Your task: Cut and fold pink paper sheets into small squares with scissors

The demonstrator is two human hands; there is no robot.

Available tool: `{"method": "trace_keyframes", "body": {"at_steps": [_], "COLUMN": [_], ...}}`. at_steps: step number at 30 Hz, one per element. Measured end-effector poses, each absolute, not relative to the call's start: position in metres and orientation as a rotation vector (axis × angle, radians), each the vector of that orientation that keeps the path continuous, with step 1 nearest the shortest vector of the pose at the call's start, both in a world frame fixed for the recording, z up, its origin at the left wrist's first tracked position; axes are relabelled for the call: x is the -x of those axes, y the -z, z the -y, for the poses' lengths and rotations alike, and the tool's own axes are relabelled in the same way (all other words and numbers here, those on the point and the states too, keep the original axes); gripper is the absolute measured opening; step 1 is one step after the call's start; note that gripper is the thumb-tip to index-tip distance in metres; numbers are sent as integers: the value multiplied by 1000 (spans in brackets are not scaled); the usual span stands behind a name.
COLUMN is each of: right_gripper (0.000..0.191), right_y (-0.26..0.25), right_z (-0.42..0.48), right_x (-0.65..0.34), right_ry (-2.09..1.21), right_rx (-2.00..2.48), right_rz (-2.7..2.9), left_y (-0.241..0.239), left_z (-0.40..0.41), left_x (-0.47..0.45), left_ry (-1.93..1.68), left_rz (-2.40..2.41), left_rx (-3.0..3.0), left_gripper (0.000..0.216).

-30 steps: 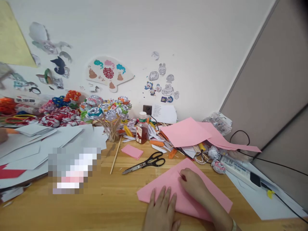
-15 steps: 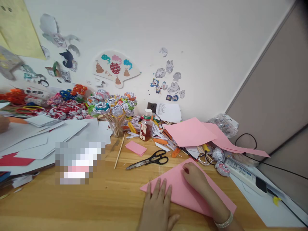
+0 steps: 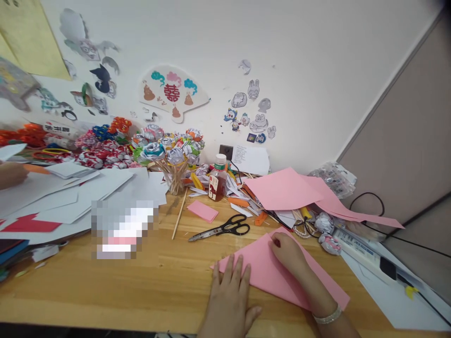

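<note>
A folded sheet of pink paper [image 3: 262,270] lies on the wooden table in front of me, one pointed corner aimed left. My left hand [image 3: 230,284] lies flat on its left part, fingers stretched and slightly apart, so it is open. On the upper middle of the sheet rests my right hand [image 3: 289,251], curled into a loose fist with nothing visible in it; its forearm, with a bracelet, covers part of the paper. Just beyond the sheet are black-handled scissors [image 3: 221,228] and a small pink paper rectangle [image 3: 202,211].
A wooden stick [image 3: 180,213] and a drink bottle [image 3: 217,178] are farther back. More pink sheets [image 3: 283,188] lie over paper scraps. White papers [image 3: 109,185] are stacked left, where another person's hand [image 3: 13,174] shows. A power strip [image 3: 366,256] lies at right.
The camera view has shifted slightly, bringing the table's front edge into sight. Both hands stay on the pink paper with barely any change. The other person's hand shows more at the left.
</note>
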State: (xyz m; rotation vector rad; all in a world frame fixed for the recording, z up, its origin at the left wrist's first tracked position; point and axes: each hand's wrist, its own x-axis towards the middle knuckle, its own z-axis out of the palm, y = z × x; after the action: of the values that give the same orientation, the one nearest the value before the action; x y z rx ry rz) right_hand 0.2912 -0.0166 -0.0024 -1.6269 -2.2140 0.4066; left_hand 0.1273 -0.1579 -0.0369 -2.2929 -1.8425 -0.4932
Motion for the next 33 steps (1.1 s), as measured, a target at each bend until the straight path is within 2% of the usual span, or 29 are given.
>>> {"method": "trace_keyframes", "body": {"at_steps": [11, 22, 28, 33], "right_gripper": [16, 4, 19, 23], "right_y": [8, 14, 16, 16], "right_z": [10, 11, 9, 8], "right_x": [-293, -296, -299, -300], "right_ry": [-431, -472, -542, -590], "right_rx": [1643, 1657, 1648, 1634], "right_rz": [2225, 2097, 2054, 2045], "left_y": [36, 46, 50, 50], "left_z": [158, 155, 154, 153], "left_x": [-128, -121, -115, -114], "left_ry": [486, 467, 488, 493], "left_rz": [1878, 1704, 1640, 1592], "left_rx": [2294, 2267, 2243, 2212], "left_gripper": [59, 63, 60, 56]}}
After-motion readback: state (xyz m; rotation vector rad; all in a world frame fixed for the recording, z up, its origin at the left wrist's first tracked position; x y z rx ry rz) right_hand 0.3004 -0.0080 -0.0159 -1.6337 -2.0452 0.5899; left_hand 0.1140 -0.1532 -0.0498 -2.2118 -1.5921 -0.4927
